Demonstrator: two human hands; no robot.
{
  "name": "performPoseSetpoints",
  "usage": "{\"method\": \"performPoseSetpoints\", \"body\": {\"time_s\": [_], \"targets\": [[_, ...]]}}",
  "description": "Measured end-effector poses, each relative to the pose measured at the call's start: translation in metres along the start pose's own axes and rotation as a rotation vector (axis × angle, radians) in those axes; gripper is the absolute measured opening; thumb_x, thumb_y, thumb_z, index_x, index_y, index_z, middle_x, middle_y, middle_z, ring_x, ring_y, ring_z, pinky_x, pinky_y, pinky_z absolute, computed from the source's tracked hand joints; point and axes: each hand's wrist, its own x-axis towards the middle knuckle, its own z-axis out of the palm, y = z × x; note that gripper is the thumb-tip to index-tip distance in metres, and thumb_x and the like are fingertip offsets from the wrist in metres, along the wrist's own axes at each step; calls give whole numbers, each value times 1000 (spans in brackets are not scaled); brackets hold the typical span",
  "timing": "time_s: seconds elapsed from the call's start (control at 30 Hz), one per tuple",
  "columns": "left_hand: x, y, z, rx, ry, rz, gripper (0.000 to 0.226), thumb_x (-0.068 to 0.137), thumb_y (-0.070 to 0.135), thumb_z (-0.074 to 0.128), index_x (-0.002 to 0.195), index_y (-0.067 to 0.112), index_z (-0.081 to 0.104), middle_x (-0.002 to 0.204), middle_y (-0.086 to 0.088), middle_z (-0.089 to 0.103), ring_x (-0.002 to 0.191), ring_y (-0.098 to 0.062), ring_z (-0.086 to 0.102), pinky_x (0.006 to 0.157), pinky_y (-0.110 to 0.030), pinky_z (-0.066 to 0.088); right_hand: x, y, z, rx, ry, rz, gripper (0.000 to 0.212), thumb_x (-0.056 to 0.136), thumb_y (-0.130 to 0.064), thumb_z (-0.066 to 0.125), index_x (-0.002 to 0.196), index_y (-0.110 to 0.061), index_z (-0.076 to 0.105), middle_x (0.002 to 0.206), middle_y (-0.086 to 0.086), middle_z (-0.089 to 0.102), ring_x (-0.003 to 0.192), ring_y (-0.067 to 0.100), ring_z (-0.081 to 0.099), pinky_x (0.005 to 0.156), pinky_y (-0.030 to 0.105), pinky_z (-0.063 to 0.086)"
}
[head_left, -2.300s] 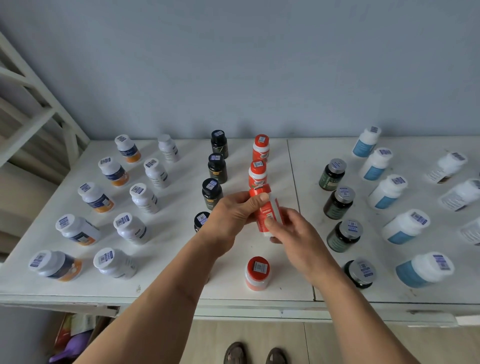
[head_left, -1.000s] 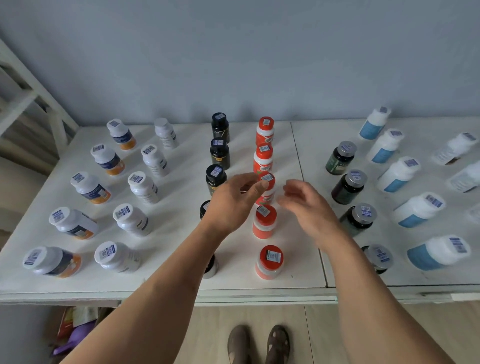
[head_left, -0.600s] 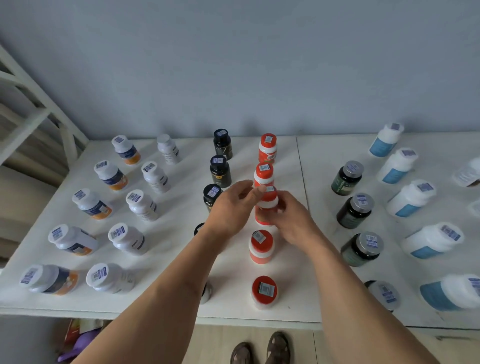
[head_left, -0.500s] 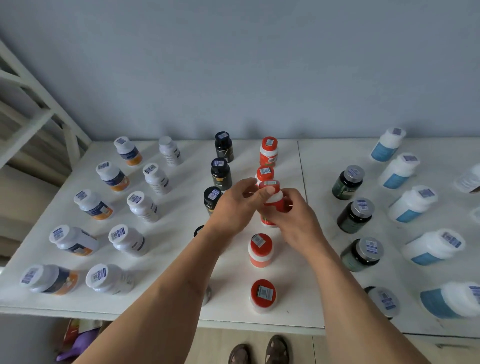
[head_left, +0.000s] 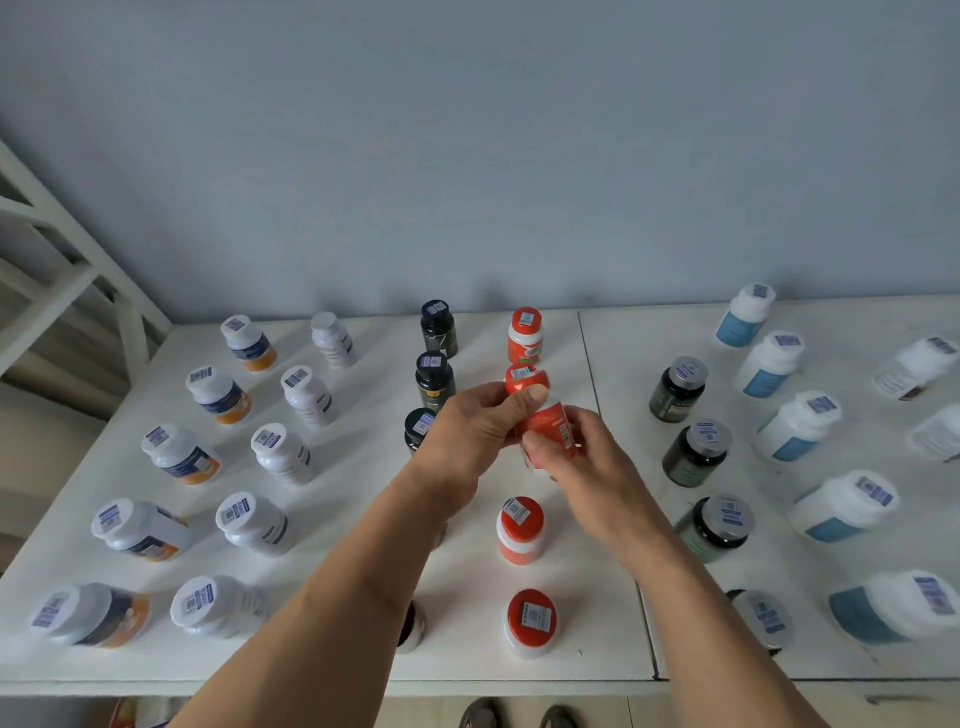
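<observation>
Both my hands hold one red-capped orange bottle (head_left: 551, 423) lifted above the middle of the white table (head_left: 363, 467). My left hand (head_left: 470, 434) grips its upper end, thumb over the cap. My right hand (head_left: 582, 462) grips its lower body, and the bottle is tilted. It hovers over the column of red-capped bottles: two stand behind it (head_left: 524, 335) (head_left: 522, 376) and two stand in front (head_left: 521, 530) (head_left: 531, 623).
Black bottles (head_left: 435, 371) stand in a column left of the red ones. White bottles with orange or plain labels (head_left: 283, 452) fill the left side. Dark green bottles (head_left: 696, 452) and white-blue bottles (head_left: 797, 426) fill the right table. A white frame (head_left: 62, 275) leans at far left.
An earlier red bottle was set down in the column and both hands let go. Then both hands took the third bottle in the column, lifted it and tilted it.
</observation>
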Motion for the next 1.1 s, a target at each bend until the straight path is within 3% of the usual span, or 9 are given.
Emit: {"method": "performPoseSetpoints", "body": {"time_s": [0.07, 0.23, 0.37, 0.53, 0.67, 0.77, 0.9, 1.0, 1.1], "targets": [[-1, 2, -2, -33, -21, 14, 53, 83, 42, 71, 120, 5, 66, 111, -11, 74, 105, -28, 70, 103, -46, 49, 0, -1, -2, 48, -54, 18, 61, 80, -64, 62, 131, -32, 52, 118, -6, 67, 100, 12, 68, 92, 39, 55], [1, 4, -1, 39, 3, 34, 49, 82, 45, 74, 115, 10, 69, 106, -6, 76, 100, -24, 72, 101, -45, 51, 0, -2, 6, -108, 131, -72, 54, 82, -50, 74, 120, -35, 40, 111, -12, 61, 98, 8, 64, 81, 23, 51], [0, 8, -6, 15, -38, 43, 46, 85, 39, 72, 117, 6, 68, 108, -9, 75, 104, -27, 71, 103, -46, 49, 1, -2, -1, 28, 24, -28, 52, 82, -64, 65, 124, -35, 54, 115, -11, 67, 101, 9, 67, 93, 39, 55], [-1, 6, -7, 71, -49, 51, 44, 82, 43, 75, 113, 12, 70, 106, -6, 76, 103, -26, 71, 103, -47, 49, -1, 0, 8, -49, 125, -93, 46, 82, -46, 77, 115, -35, 47, 109, -11, 64, 100, 8, 64, 83, 25, 50], [-4, 6, -13, 63, -123, 59, 40, 85, 35, 75, 116, 11, 70, 110, -11, 74, 107, -29, 69, 104, -48, 48, 3, -1, -2, 5, 6, -78, 47, 83, -53, 71, 125, -40, 56, 114, -15, 69, 109, 5, 65, 99, 38, 51], [-5, 7, -14, 125, -101, 103, 41, 86, 42, 73, 118, 16, 69, 112, -3, 74, 108, -22, 68, 103, -43, 49, 11, -2, 1, -42, -9, -66, 57, 79, -46, 77, 130, -40, 54, 118, -13, 69, 112, 10, 65, 102, 44, 51], [-8, 13, -14, 608, 123, 252, 45, 95, 51, 53, 126, 20, 64, 115, 11, 66, 98, -3, 61, 77, -11, 48, 20, 7, 10, -143, 10, 40, 65, 82, -35, 79, 139, -33, 48, 135, -7, 60, 127, 17, 55, 112, 47, 42], [-5, 6, -20, 1006, 320, 332, 51, 96, 53, 48, 135, 20, 57, 132, 3, 60, 109, -15, 61, 84, -25, 52, 27, 17, 17, -184, 1, 105, 70, 82, -32, 80, 142, -30, 45, 141, -4, 57, 134, 21, 51, 115, 49, 38], [1, -7, -25, 1248, 318, 427, 47, 98, 48, 47, 135, 19, 57, 133, 1, 60, 114, -19, 59, 87, -32, 52, 36, 27, 23, -222, -38, 163, 70, 84, -28, 78, 145, -29, 42, 144, -3, 54, 136, 22, 48, 116, 50, 35]]}}
